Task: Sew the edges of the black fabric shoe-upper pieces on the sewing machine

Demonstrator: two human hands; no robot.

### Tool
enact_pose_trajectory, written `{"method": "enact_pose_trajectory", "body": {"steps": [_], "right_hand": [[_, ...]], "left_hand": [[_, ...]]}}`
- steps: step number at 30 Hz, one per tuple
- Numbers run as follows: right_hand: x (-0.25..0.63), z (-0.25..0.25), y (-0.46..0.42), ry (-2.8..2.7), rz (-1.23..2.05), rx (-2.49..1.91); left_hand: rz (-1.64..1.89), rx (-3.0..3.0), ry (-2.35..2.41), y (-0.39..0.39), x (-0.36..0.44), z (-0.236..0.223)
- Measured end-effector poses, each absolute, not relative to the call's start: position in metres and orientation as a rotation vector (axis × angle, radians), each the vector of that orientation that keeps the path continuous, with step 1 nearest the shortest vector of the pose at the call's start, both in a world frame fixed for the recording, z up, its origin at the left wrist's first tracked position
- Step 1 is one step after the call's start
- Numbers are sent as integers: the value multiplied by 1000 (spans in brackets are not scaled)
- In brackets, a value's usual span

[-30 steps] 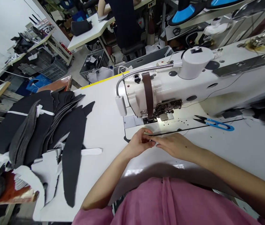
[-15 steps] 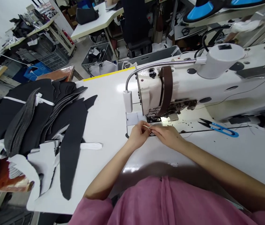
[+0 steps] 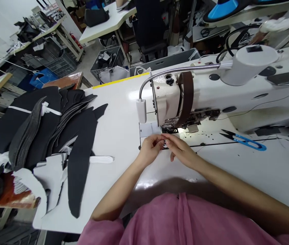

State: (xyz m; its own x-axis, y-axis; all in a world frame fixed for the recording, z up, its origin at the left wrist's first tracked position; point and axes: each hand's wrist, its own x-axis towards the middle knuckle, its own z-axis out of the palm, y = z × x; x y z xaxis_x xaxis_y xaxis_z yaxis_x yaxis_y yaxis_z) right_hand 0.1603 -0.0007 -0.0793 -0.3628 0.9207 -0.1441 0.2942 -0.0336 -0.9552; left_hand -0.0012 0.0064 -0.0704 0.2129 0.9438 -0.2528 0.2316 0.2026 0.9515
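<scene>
The left hand (image 3: 150,149) and right hand (image 3: 181,151) sit close together on the table (image 3: 116,136), fingers bent in, tips nearly touching, just in front of the sewing machine (image 3: 166,100). A small pale thing (image 3: 164,145) is there, mostly hidden by the fingers. I cannot tell if either hand grips it.

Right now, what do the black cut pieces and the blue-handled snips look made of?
The black cut pieces look like matte synthetic leather or coated fabric: dull surface, clean edges; can't tell which. The snips look like dark steel blades with a glossy blue coated handle.
</scene>
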Motion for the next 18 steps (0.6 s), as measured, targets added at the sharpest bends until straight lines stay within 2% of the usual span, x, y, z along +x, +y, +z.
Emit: {"method": "enact_pose_trajectory", "body": {"steps": [1, 3, 8, 12, 15, 18], "right_hand": [[156, -80, -1, -1573, 1539, -1285], [156, -82, 1, -1546, 1552, -1305], [170, -87, 2, -1976, 1137, -1313], [176, -87, -1, -2165, 947, -1346], [179, -92, 2, -2313, 788, -1309], [182, -105, 11, -2396, 505, -1410]], "left_hand": [[766, 1289, 1262, 5, -1, -70], [789, 1283, 1276, 4, -1, -70], [802, 1167, 1264, 6, -2, -75], [810, 1129, 1205, 9, -1, -78], [767, 1209, 1204, 10, 0, -81], [760, 1423, 1395, 11, 2, -82]]}}
